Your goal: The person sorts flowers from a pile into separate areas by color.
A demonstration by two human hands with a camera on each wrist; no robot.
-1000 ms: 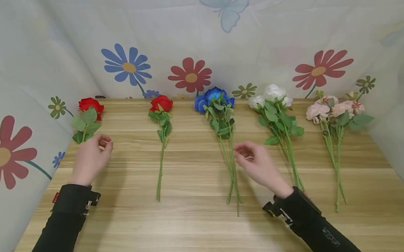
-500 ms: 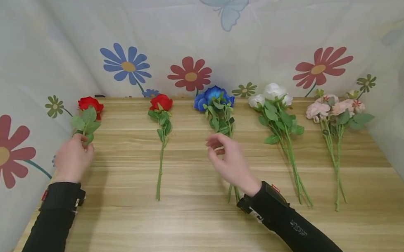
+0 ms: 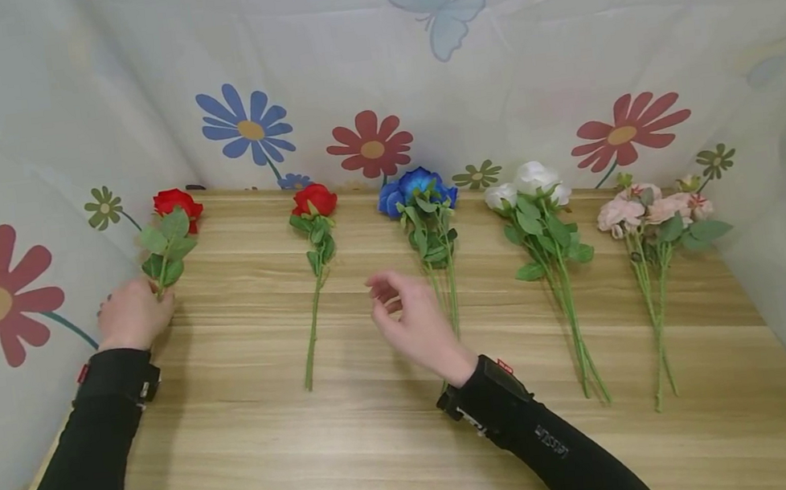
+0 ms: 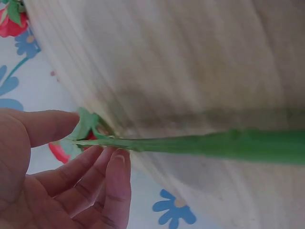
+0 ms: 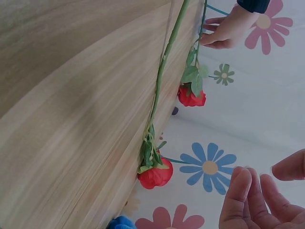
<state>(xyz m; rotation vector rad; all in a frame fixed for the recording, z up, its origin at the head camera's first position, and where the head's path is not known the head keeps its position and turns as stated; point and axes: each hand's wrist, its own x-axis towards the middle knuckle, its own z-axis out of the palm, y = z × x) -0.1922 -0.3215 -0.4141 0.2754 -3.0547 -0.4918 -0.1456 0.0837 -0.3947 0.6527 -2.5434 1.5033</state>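
At the left of the table, my left hand (image 3: 133,313) is at the stem of a red rose (image 3: 178,209), just below its leaves. The left wrist view shows the green stem (image 4: 190,147) running between thumb and fingers; the fingertips (image 4: 119,162) are at the stem, while the thumb stands apart from it. My right hand (image 3: 412,319) hovers over the middle of the table, fingers bent loosely and holding nothing. It partly covers the stems of the blue roses (image 3: 419,189). A second red rose (image 3: 314,201) lies between the two hands.
White roses (image 3: 534,180) and pale pink flowers (image 3: 651,211) lie on the right side of the wooden table (image 3: 280,468), stems toward the front. A flower-printed cloth (image 3: 523,44) stands along the back and sides.
My left hand has shifted left and slightly toward me, down to the left red rose's stem. The right hand has moved left, across the blue roses' stems. The flowers stay in place.
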